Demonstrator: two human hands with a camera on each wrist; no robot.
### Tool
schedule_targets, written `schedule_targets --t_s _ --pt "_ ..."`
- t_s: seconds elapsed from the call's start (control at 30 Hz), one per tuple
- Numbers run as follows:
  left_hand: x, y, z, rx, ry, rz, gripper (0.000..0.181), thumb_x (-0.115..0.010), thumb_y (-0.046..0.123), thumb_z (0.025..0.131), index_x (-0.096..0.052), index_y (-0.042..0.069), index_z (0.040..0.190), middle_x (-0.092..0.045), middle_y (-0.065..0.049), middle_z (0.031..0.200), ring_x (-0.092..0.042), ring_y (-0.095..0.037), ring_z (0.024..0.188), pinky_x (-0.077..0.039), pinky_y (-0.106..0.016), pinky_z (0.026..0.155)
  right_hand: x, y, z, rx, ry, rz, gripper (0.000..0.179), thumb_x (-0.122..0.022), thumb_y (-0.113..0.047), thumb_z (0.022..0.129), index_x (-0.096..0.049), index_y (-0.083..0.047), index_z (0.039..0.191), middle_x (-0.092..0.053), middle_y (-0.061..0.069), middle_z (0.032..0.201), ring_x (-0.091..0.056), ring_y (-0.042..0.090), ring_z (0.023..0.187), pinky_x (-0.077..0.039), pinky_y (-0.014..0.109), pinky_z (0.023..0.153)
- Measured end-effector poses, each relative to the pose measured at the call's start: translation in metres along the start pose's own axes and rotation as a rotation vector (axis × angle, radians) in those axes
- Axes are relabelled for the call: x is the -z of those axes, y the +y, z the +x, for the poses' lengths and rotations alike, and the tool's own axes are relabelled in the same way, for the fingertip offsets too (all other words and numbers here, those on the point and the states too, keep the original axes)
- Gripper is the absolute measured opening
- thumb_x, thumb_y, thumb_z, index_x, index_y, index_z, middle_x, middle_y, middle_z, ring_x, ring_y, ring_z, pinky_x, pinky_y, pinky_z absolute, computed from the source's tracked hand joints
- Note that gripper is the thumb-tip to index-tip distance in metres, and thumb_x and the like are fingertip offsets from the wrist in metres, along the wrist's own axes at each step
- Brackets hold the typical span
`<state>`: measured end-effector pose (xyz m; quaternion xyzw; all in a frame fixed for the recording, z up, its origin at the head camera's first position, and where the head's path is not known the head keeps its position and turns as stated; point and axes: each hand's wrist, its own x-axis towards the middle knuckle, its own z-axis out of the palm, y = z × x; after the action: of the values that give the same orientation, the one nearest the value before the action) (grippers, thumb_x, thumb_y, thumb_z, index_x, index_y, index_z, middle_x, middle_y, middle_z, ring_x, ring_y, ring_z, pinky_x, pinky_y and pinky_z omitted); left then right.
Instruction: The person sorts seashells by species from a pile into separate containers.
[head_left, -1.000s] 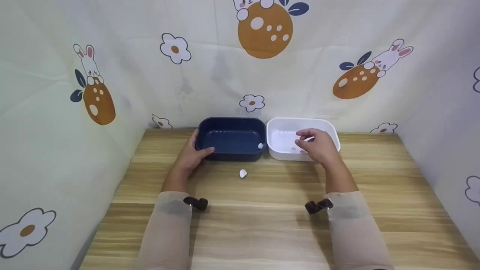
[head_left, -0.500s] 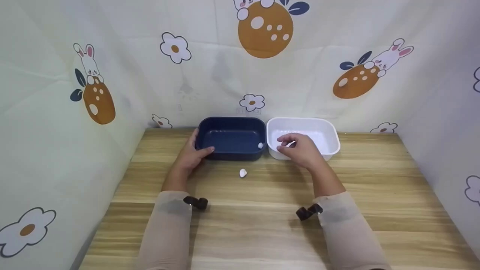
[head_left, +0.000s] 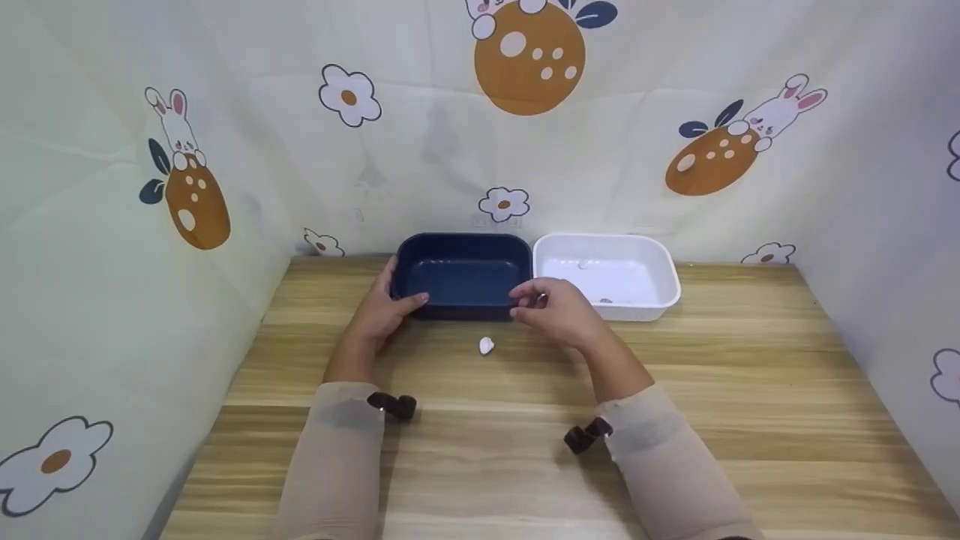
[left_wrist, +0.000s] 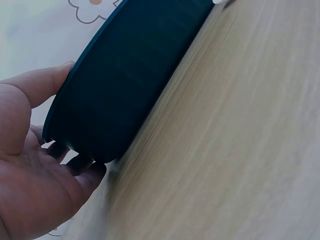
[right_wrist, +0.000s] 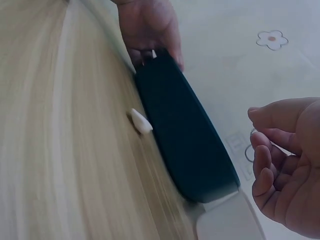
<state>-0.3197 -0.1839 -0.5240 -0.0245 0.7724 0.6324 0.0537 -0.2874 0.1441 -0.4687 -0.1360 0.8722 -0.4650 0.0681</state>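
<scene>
My left hand (head_left: 377, 313) grips the left end of a dark blue plastic bin (head_left: 465, 310), its thumb over the rim and its fingers round the outside. Over the bin's near right corner hovers my right hand (head_left: 559, 311). Its fingers are loosely curled, and the right wrist view shows a gap between thumb and forefinger with nothing in it. A small white seashell (head_left: 486, 346) lies on the table just in front of the blue bin. Against that bin's right side stands a white bin (head_left: 637, 312). The blue bin's near right inside corner is hidden by my right hand.
Inside the white bin are a faint pale piece (head_left: 583, 264) and a small greyish piece (head_left: 606, 301). A patterned cloth wall (head_left: 420, 150) rises close behind both bins. The wooden table (head_left: 480, 465) stretches toward me.
My right hand has moved left, from over the white bin to the blue bin's right corner. It now covers the white piece seen there earlier. My left hand has stayed put.
</scene>
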Motion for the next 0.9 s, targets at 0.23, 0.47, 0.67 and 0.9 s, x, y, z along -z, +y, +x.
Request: schedule_targets --t_s 0.23,0.47,0.67,0.9 --pt "-0.001 0.0 0.001 0.01 0.003 0.011 0.107 -0.082 0.019 0.094 -0.012 0.024 0.174 -0.011 -0.008 0.182 -0.005 -0.029 0.17 -0.003 -0.049 0.139 -0.013 -0.01 0.002 0.005 -0.037 0.001 0.029 -0.081 -0.019 0.093 -0.079 -0.008 0.12 -0.075 0.005 0.102 -0.064 0.015 0.089 -0.053 0.026 0.079" --pt "0.0 0.0 0.002 0.012 -0.005 0.005 0.107 -0.082 0.02 0.094 -0.011 0.024 0.174 -0.009 -0.007 0.183 -0.003 -0.028 0.17 -0.002 -0.048 0.139 -0.024 -0.008 0.004 0.023 -0.077 -0.036 0.031 -0.082 -0.016 0.092 -0.078 -0.003 0.12 -0.076 0.006 0.103 -0.067 0.015 0.093 -0.055 0.028 0.086" --pt "0.0 0.001 0.002 0.021 -0.003 0.022 0.107 -0.082 0.021 0.094 -0.012 0.024 0.174 -0.009 -0.007 0.183 -0.002 -0.028 0.17 -0.002 -0.048 0.139 -0.036 -0.002 0.003 0.003 -0.156 -0.057 0.034 -0.083 -0.017 0.091 -0.077 -0.002 0.121 -0.078 0.006 0.103 -0.069 0.012 0.091 -0.058 0.026 0.082" --pt "0.001 -0.001 0.003 0.018 -0.014 0.007 0.106 -0.082 0.021 0.094 -0.012 0.024 0.174 -0.008 -0.006 0.183 -0.001 -0.027 0.17 -0.001 -0.049 0.139 -0.047 0.012 0.005 -0.004 -0.218 -0.082 0.031 -0.084 -0.017 0.089 -0.078 -0.005 0.117 -0.075 -0.001 0.095 -0.064 0.008 0.083 -0.055 0.022 0.074"
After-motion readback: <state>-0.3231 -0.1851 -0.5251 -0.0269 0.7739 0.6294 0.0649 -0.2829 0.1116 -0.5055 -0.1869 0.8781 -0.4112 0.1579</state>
